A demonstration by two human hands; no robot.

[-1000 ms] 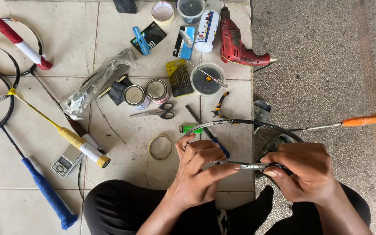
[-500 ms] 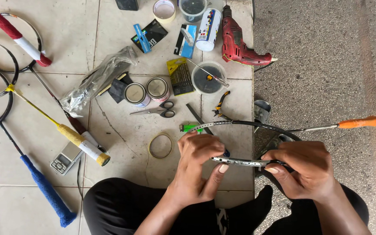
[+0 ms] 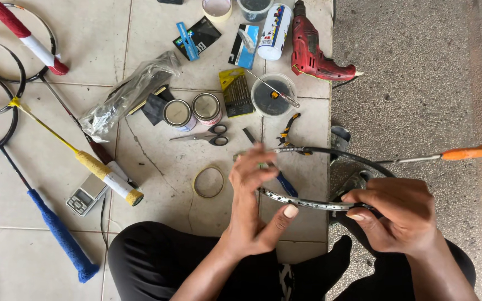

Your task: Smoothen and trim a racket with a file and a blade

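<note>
So the person was sitting cross-legged on the floor with an unstrung racket frame (image 3: 330,167) over their lap, near the seam where the tiled floor (image 3: 157,150) meets the rough concrete (image 3: 419,83). The right hand (image 3: 400,214) had its fingers pinched on the near rim. The left hand (image 3: 255,195) had its thumb against that rim and its fingers spread and blurred above it. No strings in yet, holes bare, so I'd say early days. The frame's long axis ran left-right, its orange handle (image 3: 470,152) pointing toward the concrete side. Further out sat scissors (image 3: 205,135) and a red drill (image 3: 313,53).
</note>
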